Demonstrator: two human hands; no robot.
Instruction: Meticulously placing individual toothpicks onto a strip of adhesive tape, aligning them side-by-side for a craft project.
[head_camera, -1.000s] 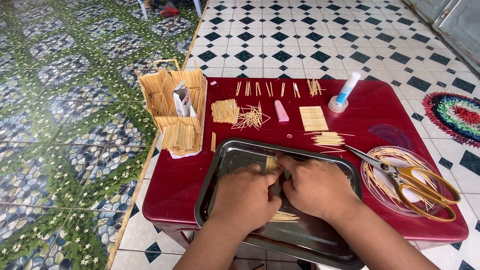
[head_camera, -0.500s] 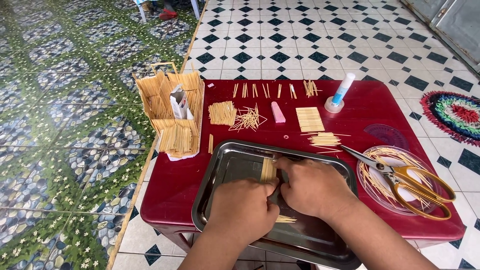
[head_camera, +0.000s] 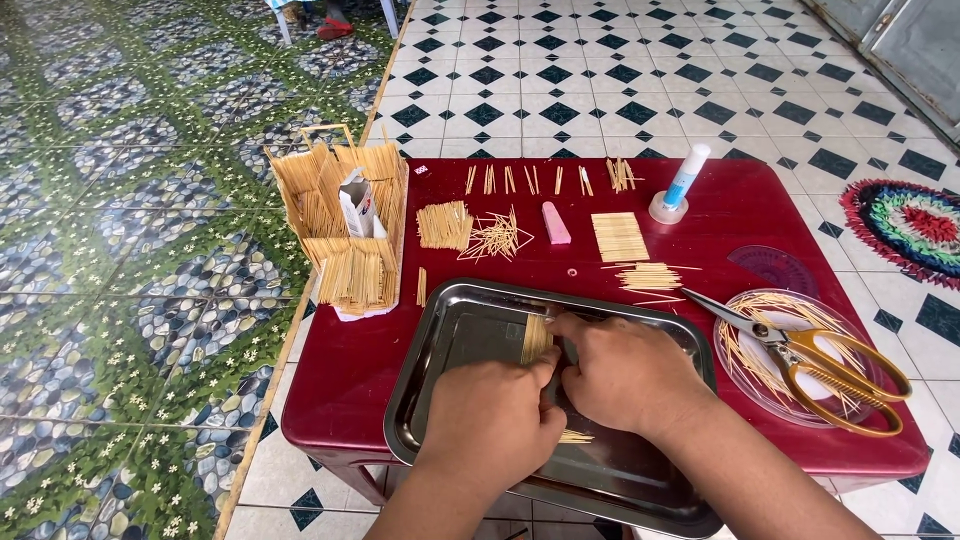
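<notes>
Two kinds of floor tile meet beside the red table (head_camera: 360, 370): a green pebble-and-flower pattern on the left, white tiles with black diamonds beyond and to the right, where a round multicoloured mat (head_camera: 905, 228) lies. On the table stand a stick model (head_camera: 345, 225), loose stick piles (head_camera: 447, 225), a pink eraser (head_camera: 555, 223), a glue bottle (head_camera: 685, 180), and a clear dish (head_camera: 750, 385) of sticks with gold-handled scissors (head_camera: 800, 358) laid across it. A steel tray (head_camera: 450, 330) sits at the near edge.

Both hands are down in the tray, touching each other. The left hand (head_camera: 490, 420) is curled, knuckles up, its fingertips pressed against a flat panel (head_camera: 536, 338) of sticks lying on the tray floor. The right hand (head_camera: 625, 375) is also curled, forefinger stretched along the panel's far end, thumb tucked toward the left hand. Whether either hand pinches the panel or only presses on it, I cannot tell. A few sticks (head_camera: 573, 437) lie under the wrists. Both forearms come in from the lower edge, angled inward.
</notes>
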